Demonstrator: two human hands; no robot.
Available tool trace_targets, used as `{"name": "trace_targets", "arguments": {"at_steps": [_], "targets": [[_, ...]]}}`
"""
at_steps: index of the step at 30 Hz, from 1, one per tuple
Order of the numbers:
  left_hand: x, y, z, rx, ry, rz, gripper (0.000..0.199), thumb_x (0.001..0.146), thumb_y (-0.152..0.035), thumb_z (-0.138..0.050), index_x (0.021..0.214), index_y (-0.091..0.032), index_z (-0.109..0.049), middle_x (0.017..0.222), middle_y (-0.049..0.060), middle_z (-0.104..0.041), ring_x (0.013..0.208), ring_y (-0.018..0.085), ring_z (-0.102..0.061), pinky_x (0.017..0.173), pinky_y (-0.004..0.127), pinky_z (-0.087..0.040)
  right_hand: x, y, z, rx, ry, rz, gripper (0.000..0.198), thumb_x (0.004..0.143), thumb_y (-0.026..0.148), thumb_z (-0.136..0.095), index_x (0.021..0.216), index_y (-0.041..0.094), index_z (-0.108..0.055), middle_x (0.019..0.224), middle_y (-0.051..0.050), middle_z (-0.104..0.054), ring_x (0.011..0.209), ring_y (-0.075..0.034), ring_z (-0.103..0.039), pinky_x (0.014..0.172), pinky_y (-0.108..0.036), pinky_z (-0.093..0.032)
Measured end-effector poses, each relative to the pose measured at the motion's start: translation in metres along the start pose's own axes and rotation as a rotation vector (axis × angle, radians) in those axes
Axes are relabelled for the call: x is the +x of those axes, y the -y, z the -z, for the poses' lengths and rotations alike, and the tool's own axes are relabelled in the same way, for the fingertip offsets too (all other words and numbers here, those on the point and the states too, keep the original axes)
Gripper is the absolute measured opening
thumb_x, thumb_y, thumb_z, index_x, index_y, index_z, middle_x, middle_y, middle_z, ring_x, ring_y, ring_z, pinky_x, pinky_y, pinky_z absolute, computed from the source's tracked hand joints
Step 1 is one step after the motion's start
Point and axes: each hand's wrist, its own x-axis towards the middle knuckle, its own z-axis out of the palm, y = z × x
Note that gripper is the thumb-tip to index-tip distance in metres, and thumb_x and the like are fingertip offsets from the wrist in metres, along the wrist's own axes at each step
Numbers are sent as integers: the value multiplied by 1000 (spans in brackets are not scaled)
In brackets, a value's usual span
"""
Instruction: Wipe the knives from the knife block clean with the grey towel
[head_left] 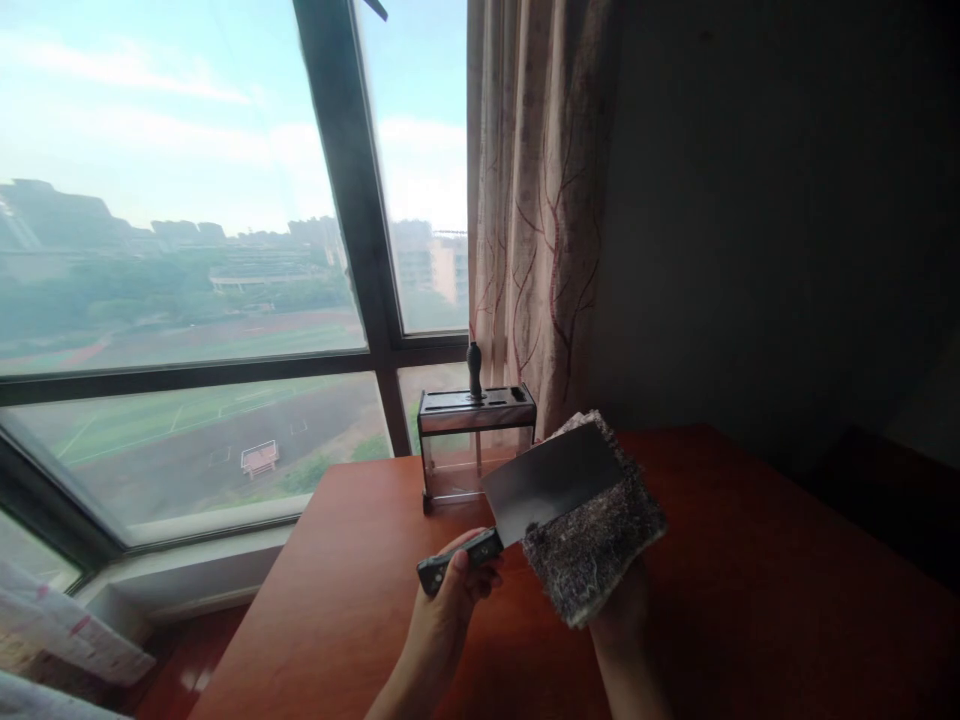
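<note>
My left hand (459, 580) is closed around the black riveted handle of a cleaver (559, 480). The broad grey blade points up and to the right, with its flat side toward me. Behind and below the blade is a fuzzy grey cleaning cloth (596, 540), folded into a thick pad that touches the blade. My right hand (626, 590) supports the cloth from underneath; its fingers are hidden behind the cloth. Beyond the blade, a clear-sided knife block (478, 412) stands on the table, with one dark-handled tool upright in its top.
The reddish-brown wooden table (337, 560) spreads out under both hands. A large window (187, 370) with dark frames fills the left side. A patterned curtain (536, 200) hangs behind the knife block, beside a dark wall (765, 220).
</note>
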Motion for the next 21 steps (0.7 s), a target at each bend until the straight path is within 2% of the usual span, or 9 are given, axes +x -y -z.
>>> {"name": "trace_targets", "arguments": {"at_steps": [5,9,15,19,21], "targets": [[0,-1,0,-10,0,2,43,74,-45,-71,103,-13,-68,77,13,-73,63,18,-63,64,29,-42,-4,-4,-2,247,5,-55,33,78,55,-59,101,34,-70,109,0,-72,105,-25,-63,97,-48,-44],[1,-2,1,-9,-4,-9,43,74,-46,-71,102,-14,-68,75,11,-73,62,18,-63,65,30,-43,-6,-9,6,285,-52,-46,34,76,52,-60,104,36,-68,107,1,-73,104,-26,-64,96,-53,-43],[2,6,3,68,37,-30,49,73,-46,-71,108,-13,-67,80,12,-72,61,18,-62,59,29,-41,-6,-16,8,207,-110,-36,41,77,63,-53,96,31,-71,98,-2,-74,98,-27,-65,94,-54,-43],[-1,14,2,189,58,-55,44,77,-43,-68,109,-13,-66,81,11,-71,64,18,-61,59,28,-42,-1,-30,2,55,-81,-80,48,76,66,-53,91,25,-72,94,-6,-74,95,-29,-66,89,-51,-47],[-2,16,3,273,62,-79,43,77,-43,-68,108,-13,-67,75,8,-69,62,16,-59,59,28,-43,1,-39,-5,-76,-91,0,48,76,64,-54,89,21,-73,89,-9,-74,92,-31,-66,84,-51,-50]]}}
